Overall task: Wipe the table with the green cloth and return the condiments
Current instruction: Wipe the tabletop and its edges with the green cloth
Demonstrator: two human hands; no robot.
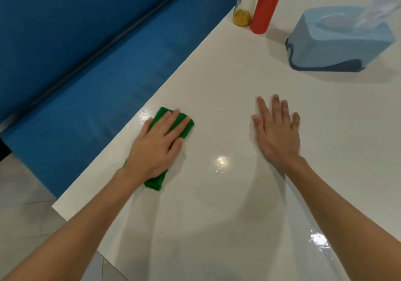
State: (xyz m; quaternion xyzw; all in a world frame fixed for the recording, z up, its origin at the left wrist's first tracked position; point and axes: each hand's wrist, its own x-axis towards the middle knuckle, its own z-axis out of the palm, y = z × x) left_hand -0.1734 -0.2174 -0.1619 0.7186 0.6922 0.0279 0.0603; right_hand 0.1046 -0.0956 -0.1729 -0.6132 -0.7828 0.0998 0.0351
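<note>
While a head-worn camera looks down, two bare forearms reach forward over a glossy white bench (pixel 217 111). On the left, the left hand (pixel 157 148) lies palm down on a folded green cloth (pixel 186 126), fingers spread flat across it and pressing it to the bench rather than gripping it. One end of the cloth shows beyond the fingertips and the other end shows below the wrist. It sits close to the bench's left edge. On the right, the right hand (pixel 277 133) rests flat on the bare surface with its fingers spread, holding nothing, well apart from the cloth.

At the far left corner of the bench stand two condiment containers, just beside each other: a tall red squeeze bottle (pixel 268 4) and, to its left, a shiny metal-topped shaker (pixel 245 4) with yellow contents at its base. Their tops are cut off by the frame. To the right of them, near the far right of the view, sits a light blue tissue box (pixel 338 46) with a tissue poking from the top.

Beyond the bench's left edge runs a blue padded seat (pixel 86 74), and pale floor tiles (pixel 23 215) show at the lower left.
</note>
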